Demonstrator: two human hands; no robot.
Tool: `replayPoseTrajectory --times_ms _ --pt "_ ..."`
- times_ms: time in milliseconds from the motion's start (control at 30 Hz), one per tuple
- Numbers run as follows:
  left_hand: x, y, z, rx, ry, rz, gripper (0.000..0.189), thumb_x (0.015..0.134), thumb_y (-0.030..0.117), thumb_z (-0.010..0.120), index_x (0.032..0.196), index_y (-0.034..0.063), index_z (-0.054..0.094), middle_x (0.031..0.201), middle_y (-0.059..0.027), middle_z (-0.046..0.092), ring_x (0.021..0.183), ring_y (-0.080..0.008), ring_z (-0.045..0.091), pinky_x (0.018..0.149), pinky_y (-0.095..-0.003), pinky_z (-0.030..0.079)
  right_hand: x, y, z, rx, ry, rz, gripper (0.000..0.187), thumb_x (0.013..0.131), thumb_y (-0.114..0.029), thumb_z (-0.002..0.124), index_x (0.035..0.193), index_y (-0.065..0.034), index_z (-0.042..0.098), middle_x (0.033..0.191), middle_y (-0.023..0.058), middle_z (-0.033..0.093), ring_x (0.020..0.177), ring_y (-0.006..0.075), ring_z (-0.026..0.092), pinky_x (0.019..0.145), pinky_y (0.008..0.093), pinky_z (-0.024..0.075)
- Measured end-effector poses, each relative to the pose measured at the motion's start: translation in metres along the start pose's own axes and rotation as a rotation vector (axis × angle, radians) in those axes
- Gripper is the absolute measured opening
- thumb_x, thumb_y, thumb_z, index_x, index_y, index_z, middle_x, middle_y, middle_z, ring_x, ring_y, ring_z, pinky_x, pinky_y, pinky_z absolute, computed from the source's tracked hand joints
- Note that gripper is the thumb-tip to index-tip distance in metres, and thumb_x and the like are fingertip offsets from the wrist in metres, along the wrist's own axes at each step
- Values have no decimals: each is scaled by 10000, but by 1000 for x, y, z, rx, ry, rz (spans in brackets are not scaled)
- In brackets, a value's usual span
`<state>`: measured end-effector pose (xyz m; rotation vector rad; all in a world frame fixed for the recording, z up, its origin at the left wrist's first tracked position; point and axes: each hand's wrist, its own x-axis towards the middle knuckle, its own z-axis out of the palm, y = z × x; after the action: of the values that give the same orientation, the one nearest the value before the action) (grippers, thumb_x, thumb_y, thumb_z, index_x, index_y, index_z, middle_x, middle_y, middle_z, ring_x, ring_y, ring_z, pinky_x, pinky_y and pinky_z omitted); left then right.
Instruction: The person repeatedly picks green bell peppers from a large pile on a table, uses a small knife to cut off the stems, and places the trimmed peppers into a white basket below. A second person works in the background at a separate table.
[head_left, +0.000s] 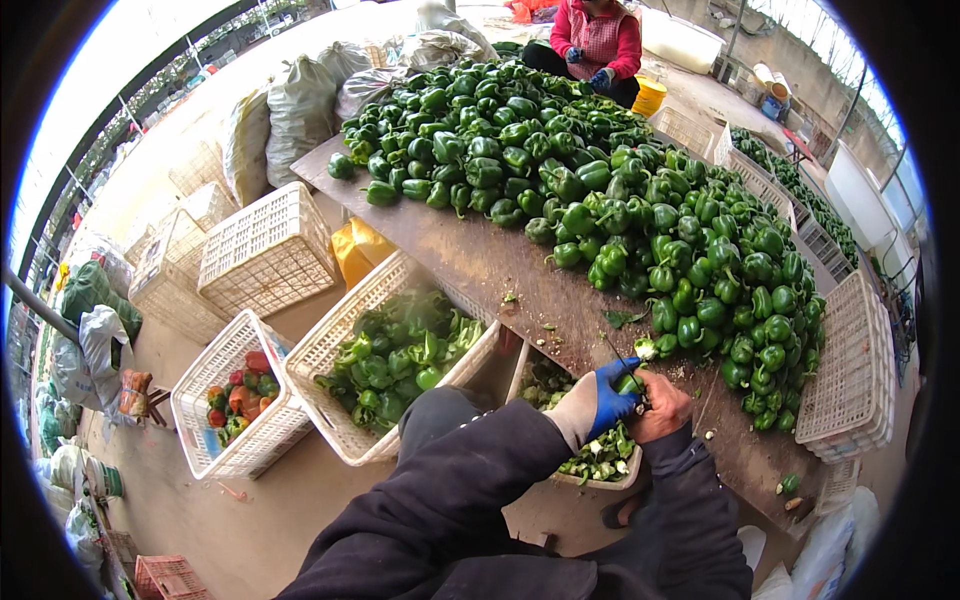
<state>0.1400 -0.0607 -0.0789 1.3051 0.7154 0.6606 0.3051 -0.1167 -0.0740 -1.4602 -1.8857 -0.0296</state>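
My left hand (600, 401), in a blue-coated white glove, grips a green bell pepper (628, 384) over the near edge of the wooden table. Bare, my right hand (662, 407) is curled against the pepper's other side. A thin dark blade (619, 355), apparently a knife's, slants up and left from between the hands; its handle is hidden. Just beyond the fingers, a pepper with a pale cut face (645, 348) lies at the pile's edge. Below my hands, green trimmings with whitish cores (600, 456) fill part of a light-coloured crate (628, 474).
Green bell peppers (517, 161) are heaped across the table (450, 244). Left of my knees stand one white crate (300, 367) of green peppers and another (187, 420) of red ones. Stacked crates (847, 367) flank the right side. A person (600, 41) sits behind the heap.
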Motion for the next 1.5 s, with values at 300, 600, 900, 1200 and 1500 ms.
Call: replayPoseTrajectory --times_ms 300,600,900,1200,1500 --pt "-4 14 -4 -389 -84 -218 412 1022 160 698 1385 -20 625 1079 -67 726 909 -136 687 837 -300 587 0 -5 -34 405 -81 509 289 867 -248 746 1000 8 739 765 92 724 647 200 681 640 356 538" --pt "-10 27 -50 -234 81 -234 307 999 52 687 1301 -4 690 1095 -96 744 896 -164 708 826 -298 602 -4 23 -45 853 16 856 376 951 -252 761 1212 11 695 743 21 667 514 85 558 462 261 465" --pt "-18 49 -196 1164 764 -69 439 971 167 753 1373 29 641 1108 -149 719 845 -212 683 738 -355 585 -24 45 -64 413 -38 763 522 850 -340 902 1222 -7 749 838 0 704 743 80 597 669 277 517" --pt "47 72 -59 135 177 103 463 980 120 761 1414 20 636 1393 -125 671 1208 -189 649 1020 -324 541 -19 155 -36 -20 113 803 281 869 -196 826 1075 -14 768 811 61 736 711 148 687 686 306 572" --pt "69 32 -43 -117 147 -110 438 1008 187 706 1384 -30 644 1285 -141 730 1108 -196 701 879 -315 558 -20 162 73 -145 -422 523 491 977 -228 629 1428 -37 597 1479 257 556 1227 377 663 1044 468 542"
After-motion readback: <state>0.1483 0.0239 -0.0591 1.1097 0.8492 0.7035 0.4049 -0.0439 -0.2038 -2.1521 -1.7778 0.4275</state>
